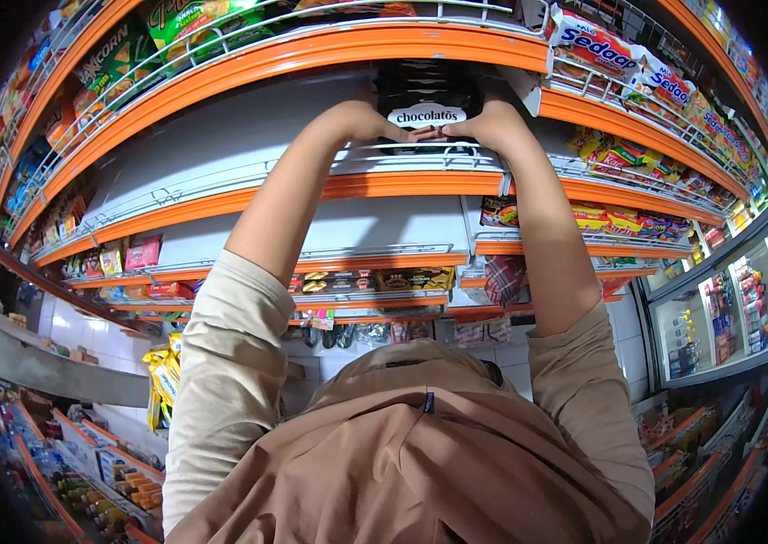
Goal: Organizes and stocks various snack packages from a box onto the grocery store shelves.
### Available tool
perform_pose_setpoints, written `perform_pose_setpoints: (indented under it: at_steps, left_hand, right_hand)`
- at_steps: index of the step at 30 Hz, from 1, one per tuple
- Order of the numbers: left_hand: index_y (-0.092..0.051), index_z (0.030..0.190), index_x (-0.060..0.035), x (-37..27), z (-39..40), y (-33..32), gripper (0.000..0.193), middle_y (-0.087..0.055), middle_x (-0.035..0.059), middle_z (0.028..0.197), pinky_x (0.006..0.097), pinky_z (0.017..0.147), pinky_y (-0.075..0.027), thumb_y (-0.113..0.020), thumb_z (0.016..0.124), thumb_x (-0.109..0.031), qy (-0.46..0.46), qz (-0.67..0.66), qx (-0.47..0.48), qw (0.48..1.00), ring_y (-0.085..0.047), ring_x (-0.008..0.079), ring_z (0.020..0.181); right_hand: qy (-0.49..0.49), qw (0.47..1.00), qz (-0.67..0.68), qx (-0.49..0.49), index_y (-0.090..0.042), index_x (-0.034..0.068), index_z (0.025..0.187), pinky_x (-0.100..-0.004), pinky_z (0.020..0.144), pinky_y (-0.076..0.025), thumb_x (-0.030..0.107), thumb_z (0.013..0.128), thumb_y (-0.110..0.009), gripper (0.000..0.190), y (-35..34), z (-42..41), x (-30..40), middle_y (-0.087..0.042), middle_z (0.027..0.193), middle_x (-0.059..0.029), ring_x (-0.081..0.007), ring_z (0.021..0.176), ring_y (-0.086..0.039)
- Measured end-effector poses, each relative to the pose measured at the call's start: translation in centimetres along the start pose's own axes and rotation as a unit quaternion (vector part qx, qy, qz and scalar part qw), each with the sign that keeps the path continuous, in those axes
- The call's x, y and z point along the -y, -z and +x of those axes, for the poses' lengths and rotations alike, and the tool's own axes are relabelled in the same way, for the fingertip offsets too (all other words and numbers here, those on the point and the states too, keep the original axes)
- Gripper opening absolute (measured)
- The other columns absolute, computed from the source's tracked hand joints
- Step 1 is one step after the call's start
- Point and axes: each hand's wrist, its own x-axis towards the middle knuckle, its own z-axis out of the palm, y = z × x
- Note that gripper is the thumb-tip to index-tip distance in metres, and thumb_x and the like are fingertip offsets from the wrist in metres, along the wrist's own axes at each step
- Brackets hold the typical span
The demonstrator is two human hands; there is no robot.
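A stack or row of dark Chocolatos snack packs (pixel 427 116) stands at the right end of a white shelf (pixel 234 129), behind its wire rail (pixel 418 162). My left hand (pixel 365 122) presses along the left side of the packs, and my right hand (pixel 489 124) holds the right side. Fingertips of both hands meet in front, just under the white label. The packs' far end is in shadow under the shelf above, so how many there are is hidden.
Close above the hands runs an orange shelf edge (pixel 357 51) with wire guards. Mie Sedaap noodle packs (pixel 595 47) sit at upper right, green snack bags (pixel 200 27) at upper left. Lower shelves carry biscuit boxes (pixel 414 279). Yellow packs (pixel 165 377) hang at left; a glass-door fridge (pixel 724 313) stands right.
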Motion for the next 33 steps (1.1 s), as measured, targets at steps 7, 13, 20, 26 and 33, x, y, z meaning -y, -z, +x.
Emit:
perform_pose_setpoints:
  at_steps: [7,13,20,26,33]
  left_hand:
    - [-0.067,0.109,0.0058,1.9,1.4,-1.0,0.076,-0.055,0.0315,0.125,0.0433,0.107,-0.029,-0.084,0.060,-0.049,-0.023,-0.100,0.019,0.995,-0.048,0.0393,0.124]
    - [-0.068,0.107,0.0058,1.2,0.9,-1.2,0.076,-0.060,0.0301,0.118,0.0392,0.097,-0.041,-0.084,0.059,-0.050,-0.022,-0.041,-0.032,0.998,-0.055,0.0366,0.117]
    - [-0.049,0.131,0.0069,0.8,-0.4,-0.9,0.099,-0.058,0.0273,0.122,0.0334,0.096,-0.044,-0.088,0.052,-0.040,-0.016,-0.018,-0.063,0.998,-0.057,0.0355,0.113]
    - [-0.063,0.117,-0.0041,0.0,-2.1,0.1,0.069,-0.065,0.0219,0.110,0.0393,0.085,-0.049,-0.082,0.063,-0.041,-0.057,0.075,-0.104,0.990,-0.062,0.0357,0.100]
    - [-0.062,0.118,-0.0101,1.7,-0.2,-1.6,0.062,-0.066,0.0178,0.107,0.0416,0.086,-0.049,-0.077,0.070,-0.047,-0.052,0.111,-0.183,0.975,-0.062,0.0347,0.101]
  right_hand:
    - [-0.002,0.999,-0.037,0.009,-0.058,-0.005,0.115,-0.0355,0.088,-0.049,0.034,0.058,-0.085,0.074,0.2,0.2,1.7,-0.062,0.111,-0.0262,-0.0344,0.101,-0.063]
    - [0.016,0.999,-0.024,-0.015,-0.044,-0.001,0.136,-0.0347,0.098,-0.043,0.030,0.058,-0.086,0.093,-0.1,-0.1,1.0,-0.053,0.130,-0.0249,-0.0347,0.117,-0.055]
    - [-0.019,0.997,-0.021,0.070,-0.046,-0.001,0.135,-0.0351,0.097,-0.043,0.032,0.064,-0.082,0.086,1.9,-1.5,1.6,-0.057,0.125,-0.0252,-0.0365,0.116,-0.055]
    - [0.047,0.988,-0.135,-0.056,-0.045,0.002,0.136,-0.0389,0.097,-0.044,0.033,0.069,-0.080,0.081,1.9,-3.8,2.1,-0.058,0.122,-0.0259,-0.0377,0.113,-0.056]
    - [0.178,0.957,-0.191,-0.128,-0.040,0.026,0.143,-0.0386,0.106,-0.038,0.020,0.062,-0.084,0.092,-0.2,-2.3,3.4,-0.045,0.140,-0.0152,-0.0347,0.129,-0.042]
